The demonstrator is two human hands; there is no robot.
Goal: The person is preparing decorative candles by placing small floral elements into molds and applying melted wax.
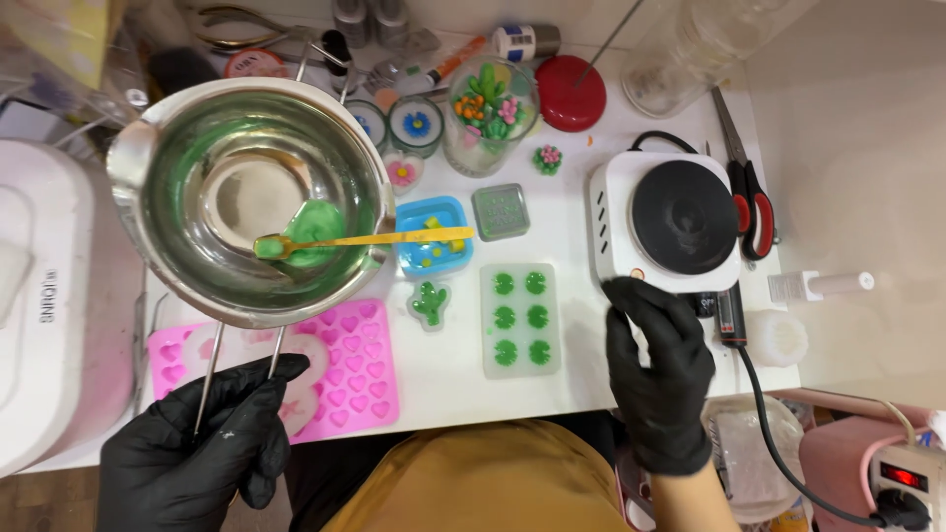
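Up in the upper left of the frame, held above the table: a steel melting pot (251, 192) with a pool of green liquid and a yellow spoon (365, 239) lying across its rim, bowl end in the green. Gripped by its two wire handles (212, 379) in the left hand (192, 443), black-gloved, fingers curled shut around the wires at lower left. Beneath the pot, a pink heart mould (360, 369) flat on the white table (443, 394). Just right of that, a small green cactus piece (431, 302), then a clear mould with six green rounds (519, 318) near centre. Above these, a blue mould (431, 236) and a grey square mould (501, 212). Further right, a white hotplate with a black disc (680, 217). Touching its lower left corner, the right hand (655, 374), also black-gloved, fingertips loosely together at the edge, clamped on nothing. Beside the hotplate at far right, red-handled scissors (749, 197).
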